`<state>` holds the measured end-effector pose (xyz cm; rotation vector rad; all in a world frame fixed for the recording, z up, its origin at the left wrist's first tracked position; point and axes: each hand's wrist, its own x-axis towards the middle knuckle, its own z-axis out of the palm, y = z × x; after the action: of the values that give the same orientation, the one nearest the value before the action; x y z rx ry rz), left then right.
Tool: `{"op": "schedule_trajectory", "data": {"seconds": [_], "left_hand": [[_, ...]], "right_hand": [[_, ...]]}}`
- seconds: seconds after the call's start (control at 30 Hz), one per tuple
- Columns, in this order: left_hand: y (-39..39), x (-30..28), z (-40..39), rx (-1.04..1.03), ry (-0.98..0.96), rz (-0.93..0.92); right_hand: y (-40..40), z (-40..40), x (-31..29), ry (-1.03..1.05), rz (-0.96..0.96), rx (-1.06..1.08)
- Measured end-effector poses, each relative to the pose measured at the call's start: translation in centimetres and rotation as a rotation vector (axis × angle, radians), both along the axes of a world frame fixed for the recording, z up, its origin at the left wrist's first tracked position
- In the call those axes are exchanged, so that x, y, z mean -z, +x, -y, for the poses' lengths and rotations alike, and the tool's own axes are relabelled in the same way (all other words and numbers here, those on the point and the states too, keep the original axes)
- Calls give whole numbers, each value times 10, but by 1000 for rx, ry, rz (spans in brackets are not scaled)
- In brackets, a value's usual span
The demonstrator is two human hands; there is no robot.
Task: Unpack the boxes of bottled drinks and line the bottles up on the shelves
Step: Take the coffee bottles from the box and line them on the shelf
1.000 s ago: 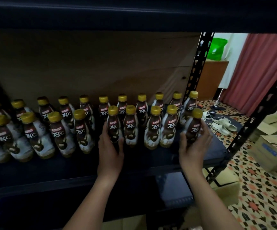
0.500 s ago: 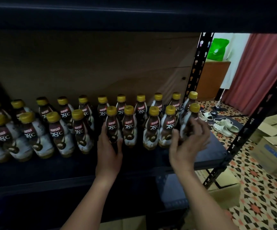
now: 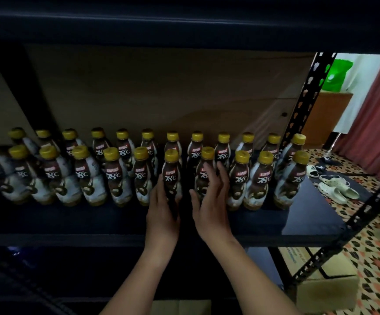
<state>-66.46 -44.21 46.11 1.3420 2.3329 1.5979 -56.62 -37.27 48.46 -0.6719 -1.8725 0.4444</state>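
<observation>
right hand: now off the end bottle, moved left, fingers straight against a middle front-row bottle
end bottle: now stands free

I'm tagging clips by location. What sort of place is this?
Probably a home storeroom: a black metal shelf lined with coffee bottles, cardboard boxes on patterned floor tiles, and slippers near a red curtain.

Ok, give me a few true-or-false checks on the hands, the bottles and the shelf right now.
1. The left hand grips a front-row bottle. True.
2. The right hand is at the shelf's far right end. False: it is mid-shelf, fingers straight against a bottle beside the left hand's.
3. The bottle caps are red. False: they are yellow.
4. The bottles stand in two rows on the shelf. True.
</observation>
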Motion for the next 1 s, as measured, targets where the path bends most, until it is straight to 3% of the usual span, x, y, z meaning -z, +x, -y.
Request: {"op": "schedule_trajectory", "data": {"seconds": [0.2,0.43,0.57,1.0], "left_hand": [[-9,-3,3,-24,24,8],[-16,-2,10,-84,-95,-82],[-16,3,14,-77,-83,-29],[-21,5,9,-98,-31,-150]], "right_hand": [[-10,-3,6,-118,-32,24],[-6,0,12,-147,-70,-59],[-6,0,12,-198,-71,-54],[-3,1,13,-275,3,-52]]}}
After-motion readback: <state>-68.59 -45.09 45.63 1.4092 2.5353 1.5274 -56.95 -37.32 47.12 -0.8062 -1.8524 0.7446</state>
